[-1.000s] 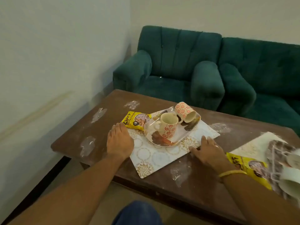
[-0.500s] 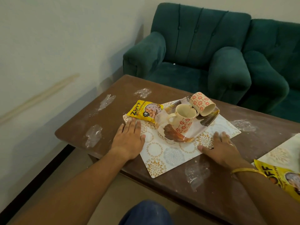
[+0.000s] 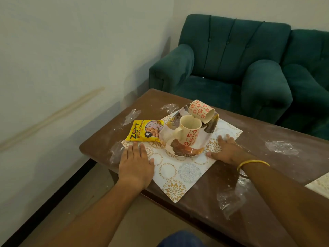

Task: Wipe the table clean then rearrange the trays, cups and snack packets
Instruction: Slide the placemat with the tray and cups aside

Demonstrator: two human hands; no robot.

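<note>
A white placemat [image 3: 179,170] with gold circles lies skewed on the brown table [image 3: 263,168], one corner over the front edge. On it sits a leaf-patterned tray [image 3: 185,150] holding an upright cream mug [image 3: 189,132] and a second mug [image 3: 202,111] tipped on its side. A yellow snack packet [image 3: 145,131] lies at the tray's left. My left hand [image 3: 136,164] presses flat on the mat's left edge. On the mat's right edge rests my right hand [image 3: 227,148], fingers spread, a gold bangle on the wrist.
White smears and crumpled clear film [image 3: 282,147] dot the tabletop. A second placemat [image 3: 320,185] shows at the right edge. Two green armchairs [image 3: 231,68] stand behind the table. A wall [image 3: 62,68] runs close along the left.
Both hands stay flat on the mat's edges. The view has swung left, so the second tray and packet at the right have left the frame. The mat looks slightly shifted.
</note>
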